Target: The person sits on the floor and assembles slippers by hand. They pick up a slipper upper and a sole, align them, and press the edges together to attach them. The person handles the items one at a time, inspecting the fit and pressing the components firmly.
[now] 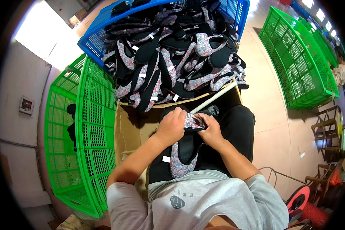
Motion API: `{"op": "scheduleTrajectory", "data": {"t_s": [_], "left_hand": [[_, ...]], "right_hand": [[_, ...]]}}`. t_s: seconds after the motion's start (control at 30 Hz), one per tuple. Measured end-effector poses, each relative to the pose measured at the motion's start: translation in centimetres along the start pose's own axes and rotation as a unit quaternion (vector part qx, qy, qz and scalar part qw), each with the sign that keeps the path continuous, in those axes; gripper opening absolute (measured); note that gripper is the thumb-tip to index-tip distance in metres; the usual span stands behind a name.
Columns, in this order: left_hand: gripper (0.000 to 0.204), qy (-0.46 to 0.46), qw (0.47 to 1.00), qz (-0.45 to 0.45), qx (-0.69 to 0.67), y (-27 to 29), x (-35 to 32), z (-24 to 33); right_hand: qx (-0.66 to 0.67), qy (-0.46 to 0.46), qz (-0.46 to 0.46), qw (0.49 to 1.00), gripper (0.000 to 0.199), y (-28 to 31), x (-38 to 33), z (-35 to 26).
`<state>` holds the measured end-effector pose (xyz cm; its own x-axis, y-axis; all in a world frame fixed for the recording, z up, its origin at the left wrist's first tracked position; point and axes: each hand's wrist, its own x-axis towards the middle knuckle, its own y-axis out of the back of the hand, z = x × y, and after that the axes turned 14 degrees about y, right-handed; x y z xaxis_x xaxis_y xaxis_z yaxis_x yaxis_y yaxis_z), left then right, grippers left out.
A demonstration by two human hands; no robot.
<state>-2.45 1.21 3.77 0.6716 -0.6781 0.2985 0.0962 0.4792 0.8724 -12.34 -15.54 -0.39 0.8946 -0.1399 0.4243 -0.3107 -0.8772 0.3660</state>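
Both my hands are closed on one floral fabric shoe (191,121), grey with red flowers and a dark edge, held above my lap. My left hand (172,124) grips its left side, while my right hand (211,131) pinches the right side with the thumb near its opening. Just below, a second floral shoe (183,163) with a black inside and a white tag rests on my dark trousers. Past my hands, a white rod (214,97) slants over an open cardboard box (127,124).
A blue crate (89,43) heaped with floral and black shoes (165,65) stands straight ahead. Green mesh crates (97,145) line my left. Another green crate (299,61) is at far right, near wooden stools (326,124) and a red reel (298,197).
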Motion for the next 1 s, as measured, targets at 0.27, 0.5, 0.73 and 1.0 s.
{"op": "scheduleTrajectory", "data": {"t_s": [0.27,0.5,0.73,1.0], "left_hand": [[0.043,-0.056,0.987,-0.153,-0.019,4.8,-0.8,-0.1],[0.03,-0.008,0.972,-0.176,-0.156,6.2,-2.5,1.3],[0.036,0.005,0.988,-0.094,-0.126,6.6,-3.9,2.5],[0.038,0.009,0.99,-0.055,-0.126,6.4,-4.4,2.6]], "right_hand": [[0.052,0.04,-0.074,0.995,0.029,0.6,-0.1,-0.9],[0.178,0.071,-0.064,0.979,0.026,0.8,-1.3,-0.9],[0.185,0.09,-0.018,0.979,0.032,-0.3,-1.6,-1.2],[0.148,-0.015,-0.029,0.988,0.052,0.3,-0.5,-2.9]]}}
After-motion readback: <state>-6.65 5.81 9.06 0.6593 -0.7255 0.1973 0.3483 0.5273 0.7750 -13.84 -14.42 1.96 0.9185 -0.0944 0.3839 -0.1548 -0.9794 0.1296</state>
